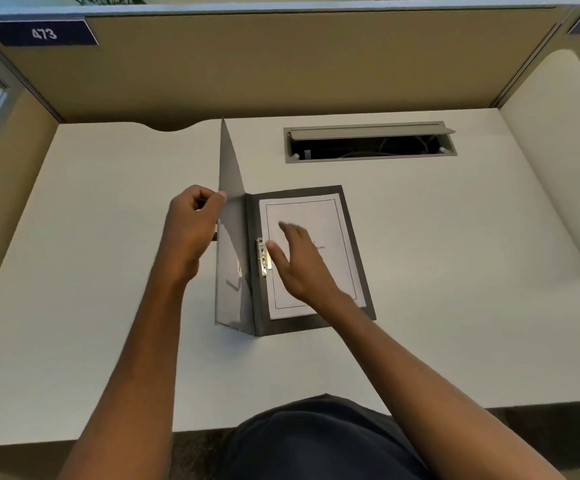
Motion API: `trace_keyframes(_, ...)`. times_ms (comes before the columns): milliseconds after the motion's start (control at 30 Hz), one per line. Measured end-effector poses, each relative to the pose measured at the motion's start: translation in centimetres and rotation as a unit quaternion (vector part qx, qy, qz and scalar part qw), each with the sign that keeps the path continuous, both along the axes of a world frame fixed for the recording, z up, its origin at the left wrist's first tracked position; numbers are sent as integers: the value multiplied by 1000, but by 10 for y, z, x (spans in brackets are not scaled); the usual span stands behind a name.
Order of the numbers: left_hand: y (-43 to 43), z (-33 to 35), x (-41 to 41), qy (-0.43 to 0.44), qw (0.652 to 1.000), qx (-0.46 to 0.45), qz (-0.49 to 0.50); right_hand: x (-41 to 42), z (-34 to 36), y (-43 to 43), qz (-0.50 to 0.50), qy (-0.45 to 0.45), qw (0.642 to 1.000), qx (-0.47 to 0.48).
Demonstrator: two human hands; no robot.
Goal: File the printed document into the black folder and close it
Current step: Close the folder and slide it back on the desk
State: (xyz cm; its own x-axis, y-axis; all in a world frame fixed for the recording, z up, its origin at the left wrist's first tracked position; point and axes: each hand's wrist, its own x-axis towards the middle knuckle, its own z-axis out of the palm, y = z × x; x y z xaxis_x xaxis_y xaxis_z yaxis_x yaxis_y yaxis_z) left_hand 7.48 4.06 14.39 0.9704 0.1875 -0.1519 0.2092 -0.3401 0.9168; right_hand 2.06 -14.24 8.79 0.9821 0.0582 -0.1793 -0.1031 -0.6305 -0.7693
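Head camera, nearest first: both bare forearms reach out over the front edge of the white desk (74, 306) toward the black folder (357, 265), which lies open in the middle of the desktop. The right hand (299, 261) is open, fingers spread and palm down on the printed document (312, 216), with its thumb just beside the metal fastener clip (263, 256) at the sheet's left margin. The paper already sits inside the folder's back panel, squared within its dark border, so filing looks done or nearly so, though whether the clip is fully latched cannot be told. The left hand (191, 226) is closed in a pinch on the free long edge of the translucent front cover (231, 237), which stands almost upright along the spine.

The cover appears thin, light plastic, likely smooth and a little springy: it should swing over with almost no force, but could flex or slip from a loose pinch. That mid-edge hold seems the sensible place to guide it down. The sheet is light and easily creased, so the flat palm is a gentle way to steady it, and it will have to clear out before the cover lands.

Farther back an open cable tray (369, 142) is let into the desk, and behind that a beige partition (281, 64) carries a label reading 473 (43, 33).
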Motion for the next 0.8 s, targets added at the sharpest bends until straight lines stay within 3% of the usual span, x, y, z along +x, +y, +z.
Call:
trace_keyframes(67, -20, -3, -5, -1, 1000, -31, -6, 10, 45, 13, -29, -63, 993, 101)
trace_keyframes(133, -37, -6, -9, -4, 998, -51, -25, 17, 80, 21, -22, -99, 986, 135)
trace_keyframes(267, -58, -23, -17, -21, 996, -26, -88, 30, 98, 12, 26, -85, 996, -13)
trace_keyframes(367, -65, -48, -19, -9, 992, 11, -126, 34, 83, -10, -9, -69, 993, -93)
trace_keyframes(567, -91, -92, -24, 61, 974, 123, -182, 36, 36, -66, -81, 0, 992, -97)
trace_keyframes(800, -133, -130, -26, 65, 954, 220, -195, 41, -22, -112, -96, 58, 986, -120)
